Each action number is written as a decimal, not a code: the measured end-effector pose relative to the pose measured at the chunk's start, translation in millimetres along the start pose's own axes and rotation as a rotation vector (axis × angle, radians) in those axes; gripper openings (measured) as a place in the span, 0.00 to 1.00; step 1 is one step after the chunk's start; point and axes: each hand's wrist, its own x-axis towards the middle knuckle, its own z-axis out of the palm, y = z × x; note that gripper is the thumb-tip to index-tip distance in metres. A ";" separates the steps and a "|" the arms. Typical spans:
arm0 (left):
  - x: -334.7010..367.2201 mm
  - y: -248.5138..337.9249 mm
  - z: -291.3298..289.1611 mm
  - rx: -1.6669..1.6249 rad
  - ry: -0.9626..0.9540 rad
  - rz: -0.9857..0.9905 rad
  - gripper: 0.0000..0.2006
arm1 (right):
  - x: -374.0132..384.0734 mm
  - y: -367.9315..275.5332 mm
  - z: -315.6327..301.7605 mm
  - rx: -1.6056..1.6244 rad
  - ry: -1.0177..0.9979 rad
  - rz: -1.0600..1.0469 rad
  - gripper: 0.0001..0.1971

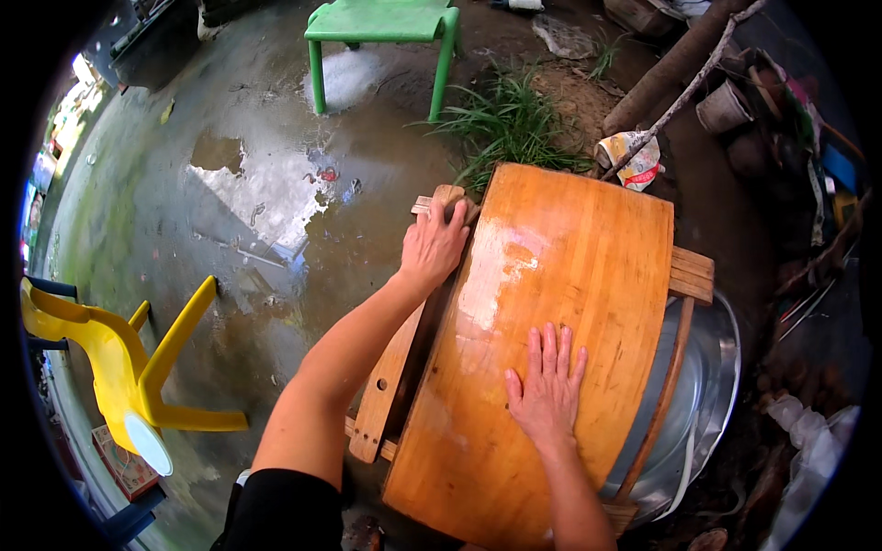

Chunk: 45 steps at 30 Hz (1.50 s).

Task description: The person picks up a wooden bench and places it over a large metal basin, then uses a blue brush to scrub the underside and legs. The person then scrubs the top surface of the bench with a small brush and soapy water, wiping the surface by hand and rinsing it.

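Note:
A wet, varnished wooden panel (579, 248) lies before me, part of a piece of wooden furniture that looks like a small folding table. Along its left side runs a wooden leg bar (375, 409) with a round hole. At the far end of that side, my left hand (435, 243) has its fingers curled over the bar's rounded end. My right hand (548, 390) rests flat on the panel, fingers stretched out and slightly apart. Under the panel's right side is a large metal basin (730, 358) that seems to hold water, partly covered. A thin wooden rod (660, 399) crosses above it.
A green plastic stool (381, 20) stands beyond, on wet concrete with puddles. At left a yellow plastic chair (124, 358) lies tipped over. Grass (519, 124), a crumpled wrapper (632, 158), a log (671, 69) and a pot (724, 108) lie at the far right. Clear plastic (813, 450) is at near right.

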 end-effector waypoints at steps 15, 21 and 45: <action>-81.9 10.7 -23.7 -0.183 -0.090 -0.516 0.21 | 0.7 -0.5 -1.8 0.038 0.007 0.026 0.34; 39.4 -55.6 6.6 -0.161 -0.060 -0.451 0.17 | 0.9 -7.1 -2.6 0.024 -0.003 -0.002 0.34; -78.0 -18.7 -46.4 0.245 -0.055 0.271 0.20 | 2.5 -6.6 1.0 0.032 0.052 0.013 0.32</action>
